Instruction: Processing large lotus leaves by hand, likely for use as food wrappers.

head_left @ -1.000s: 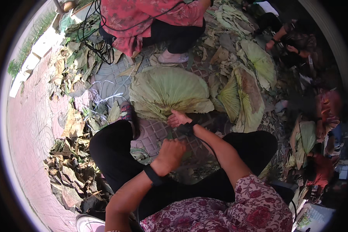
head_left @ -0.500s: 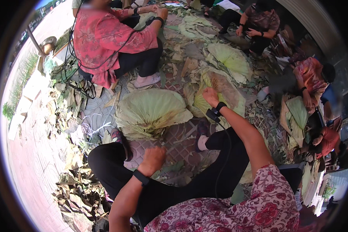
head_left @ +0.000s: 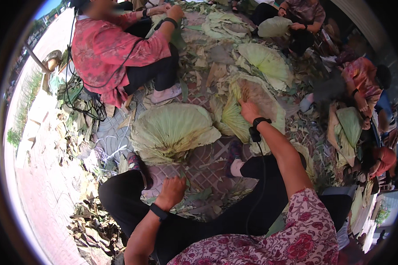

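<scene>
My left hand (head_left: 172, 191) is closed in front of my left knee. Anything inside its fingers is hidden from this angle. Farther forward and to the right, my right hand (head_left: 250, 111) has its fingers pinched together at the surface of a dried, pleated lotus leaf (head_left: 232, 115). That leaf is yellow-green at its gathered left part. A broad brownish leaf (head_left: 266, 95) spreads out under and beyond it. Left of my right hand, a stack of fan-shaped, pale green lotus leaves (head_left: 172, 128) lies on the paving between my feet and the co-worker opposite.
A co-worker in a red patterned shirt (head_left: 119, 57) crouches at the far left beside black cables (head_left: 86, 104). Another fanned leaf (head_left: 266, 62) lies farther off. Several people sit along the right, one holding a round leaf (head_left: 275, 27). Brown leaf scraps (head_left: 95, 225) pile up at lower left.
My right hand has come down from above the pleated leaf onto it, shifting slightly right. My left hand has moved slightly down. The far-right co-worker now holds up a round leaf.
</scene>
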